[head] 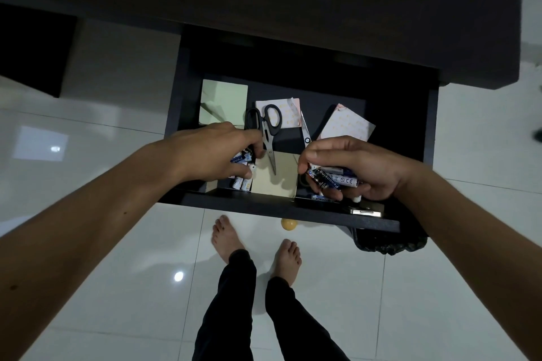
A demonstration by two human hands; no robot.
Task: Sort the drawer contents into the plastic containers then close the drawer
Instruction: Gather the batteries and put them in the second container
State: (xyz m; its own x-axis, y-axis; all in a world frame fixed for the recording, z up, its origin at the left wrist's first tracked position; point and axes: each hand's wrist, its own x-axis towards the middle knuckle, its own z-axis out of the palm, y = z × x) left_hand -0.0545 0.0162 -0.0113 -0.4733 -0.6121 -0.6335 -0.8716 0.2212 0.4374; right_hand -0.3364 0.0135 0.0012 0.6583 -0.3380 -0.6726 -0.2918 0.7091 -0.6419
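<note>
Fingers point(308, 168) of the right hand point(352, 167) were curled around batteries point(337, 180) right of the scissors point(268, 138), whose blades pointed toward the drawer point(293, 208) front; left hand point(217, 152) gripped more, nearer them.

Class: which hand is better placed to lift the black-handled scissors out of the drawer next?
Left. The left hand sits beside the scissors, while the right hand already grips batteries.
</note>
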